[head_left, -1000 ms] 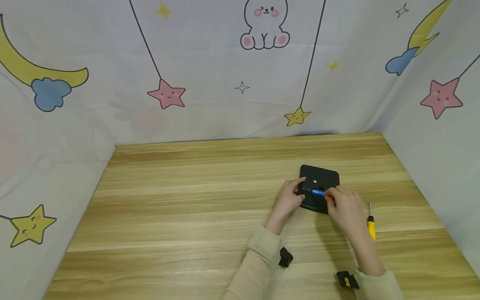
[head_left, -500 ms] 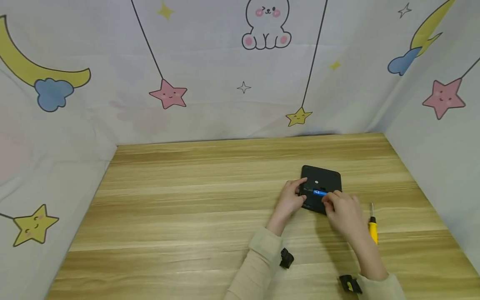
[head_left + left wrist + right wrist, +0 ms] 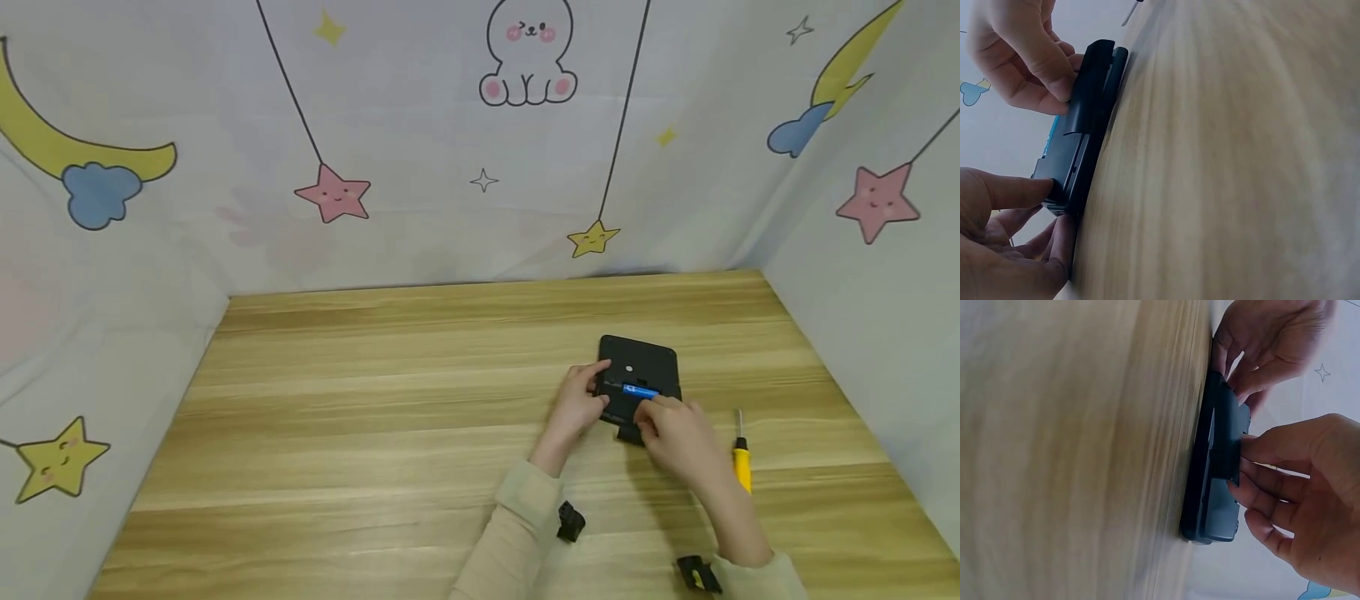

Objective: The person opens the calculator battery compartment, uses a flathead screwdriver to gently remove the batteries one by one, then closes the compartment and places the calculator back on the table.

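Note:
A flat black device (image 3: 651,360) lies on the table with its underside up. A blue battery (image 3: 640,391) sits in its open compartment. My left hand (image 3: 576,407) grips the device's left edge, thumb on top and other fingers at the side. My right hand (image 3: 678,435) pinches a curved black battery cover (image 3: 629,435) at the device's near edge. In the left wrist view, the cover (image 3: 1087,94) rests against or just over the device's side; I cannot tell if they touch. The right wrist view shows my right thumb and fingertips on the cover (image 3: 1227,440).
A screwdriver (image 3: 742,467) with a yellow handle lies right of my right hand. Small black pieces are near the sleeves, one by the left cuff (image 3: 571,522) and one by the right cuff (image 3: 698,574). Printed cloth walls (image 3: 420,242) border the wooden table (image 3: 360,400).
My right hand has drawn back from the battery toward the device's near edge. More of the battery shows, and the black cover has come into view under my fingers. My left hand stays put.

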